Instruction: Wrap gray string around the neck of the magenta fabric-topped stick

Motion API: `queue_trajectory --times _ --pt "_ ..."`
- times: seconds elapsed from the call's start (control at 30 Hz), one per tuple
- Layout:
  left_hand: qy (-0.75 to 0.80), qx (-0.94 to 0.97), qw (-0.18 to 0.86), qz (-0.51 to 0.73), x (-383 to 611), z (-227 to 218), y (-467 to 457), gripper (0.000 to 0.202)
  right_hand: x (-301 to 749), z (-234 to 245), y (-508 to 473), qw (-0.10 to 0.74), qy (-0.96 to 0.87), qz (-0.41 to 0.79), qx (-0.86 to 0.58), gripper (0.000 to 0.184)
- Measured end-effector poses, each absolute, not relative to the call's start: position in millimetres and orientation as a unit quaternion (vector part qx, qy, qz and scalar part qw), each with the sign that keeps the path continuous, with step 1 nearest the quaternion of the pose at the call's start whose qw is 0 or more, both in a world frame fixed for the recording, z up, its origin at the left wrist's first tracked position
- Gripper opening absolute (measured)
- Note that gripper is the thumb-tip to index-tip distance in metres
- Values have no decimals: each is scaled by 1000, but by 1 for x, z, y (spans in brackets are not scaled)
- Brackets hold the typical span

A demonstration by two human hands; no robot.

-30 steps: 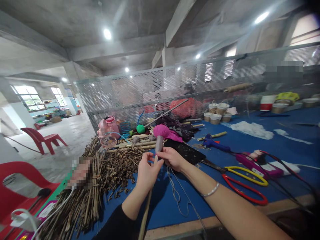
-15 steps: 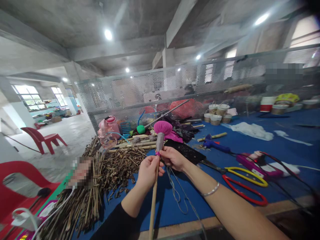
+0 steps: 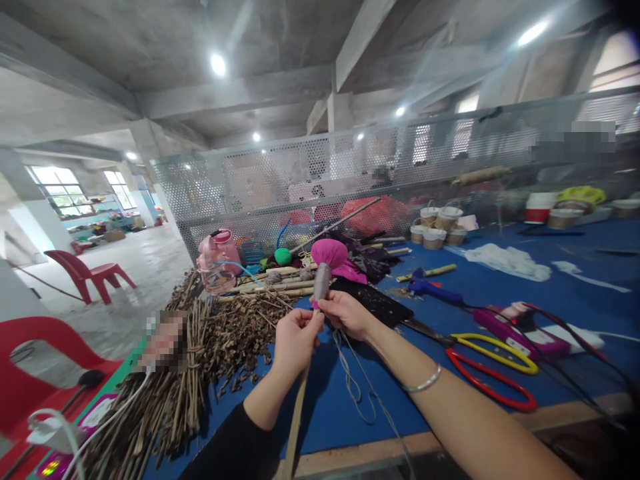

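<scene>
A wooden stick [image 3: 296, 427] topped by a round magenta cloth-covered head [image 3: 330, 256] stands tilted before me. Grey cord winding [image 3: 322, 283] wraps its neck, with a bit of magenta cloth showing below. My left hand [image 3: 296, 337] is closed around the stick just under that winding. At the winding's lower end, my right hand [image 3: 346, 313] pinches with thumb and fingers; the fingertips partly hide what they grip, seemingly the cord. Loose grey cord [image 3: 350, 380] hangs below the right hand in loops down past the table edge.
Dried stalks [image 3: 170, 393] and crumbled plant matter lie at left. Red-and-yellow-handled shears [image 3: 493, 373], a blue glue gun [image 3: 435, 290] and a purple power strip [image 3: 525, 333] lie at right. Pink jugs [image 3: 220, 260] and small tubs [image 3: 435, 230] stand behind, before a perforated metal screen [image 3: 280, 173].
The stick's lower end has swung left, so it leans more. My left hand has turned slightly around it; the right hand keeps its pinch near the winding.
</scene>
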State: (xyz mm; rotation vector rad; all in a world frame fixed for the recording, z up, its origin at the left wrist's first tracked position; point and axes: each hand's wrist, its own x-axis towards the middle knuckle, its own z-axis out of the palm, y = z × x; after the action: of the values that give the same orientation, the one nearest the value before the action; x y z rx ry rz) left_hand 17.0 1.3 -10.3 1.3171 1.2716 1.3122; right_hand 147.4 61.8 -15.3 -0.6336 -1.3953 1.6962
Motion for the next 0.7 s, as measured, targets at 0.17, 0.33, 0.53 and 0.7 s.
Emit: queue_trajectory --times 0.17,0.33,0.53,0.7 --pt "446 507 508 535 19 -11 2 37 150 -14 62 413 -548 690 -229 37" --pt "421 496 565 508 19 -12 2 42 148 -19 64 412 -547 683 -253 36" --pt "495 521 446 533 20 -16 0 38 146 -21 65 412 -556 669 -271 36" --pt "453 496 503 545 20 -12 1 36 147 -16 63 413 -557 676 -249 35"
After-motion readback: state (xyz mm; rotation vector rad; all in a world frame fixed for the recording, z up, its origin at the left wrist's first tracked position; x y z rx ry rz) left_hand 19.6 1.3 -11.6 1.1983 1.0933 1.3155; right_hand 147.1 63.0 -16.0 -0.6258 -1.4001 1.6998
